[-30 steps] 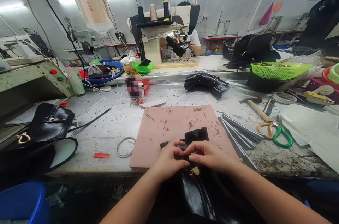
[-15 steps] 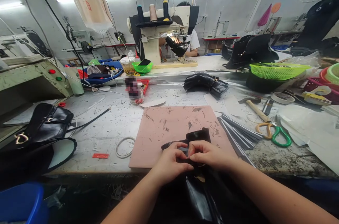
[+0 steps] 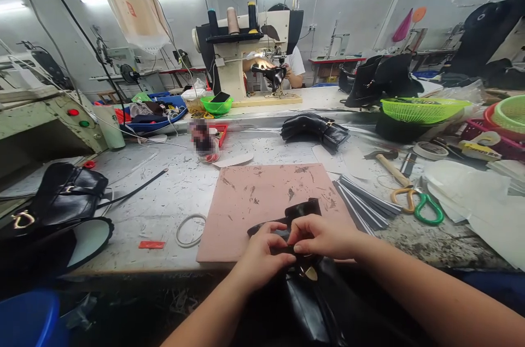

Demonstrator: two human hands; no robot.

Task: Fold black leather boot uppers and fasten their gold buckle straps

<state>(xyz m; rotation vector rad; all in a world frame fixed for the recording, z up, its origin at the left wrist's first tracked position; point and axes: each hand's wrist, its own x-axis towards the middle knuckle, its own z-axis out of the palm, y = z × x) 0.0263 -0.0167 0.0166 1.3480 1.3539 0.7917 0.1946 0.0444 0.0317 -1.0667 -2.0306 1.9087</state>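
Note:
A black glossy leather boot upper (image 3: 305, 303) lies from the near edge of the pink board down towards my lap, its far end resting on the board. My left hand (image 3: 264, 254) is closed on it from the left, fingers curled and thumb pointing inward. From the right, my right hand (image 3: 320, 236) pinches the leather close to my left fingertips. Just below the hands shows a gold-coloured metal buckle (image 3: 310, 272) on the upper. Whatever small part sits between the fingertips is hidden.
Under the work is a pink board (image 3: 241, 199). Grey strips (image 3: 365, 202), scissors (image 3: 429, 209) and a hammer (image 3: 391, 168) lie right; a tape ring (image 3: 191, 229) and black boot uppers (image 3: 68, 194) lie left. Beyond, a person works at a sewing machine (image 3: 232, 71).
The view has shifted slightly. My hands keep their grip on the upper, and more of the gold buckle shows below them. The person at the machine has lowered the black piece there.

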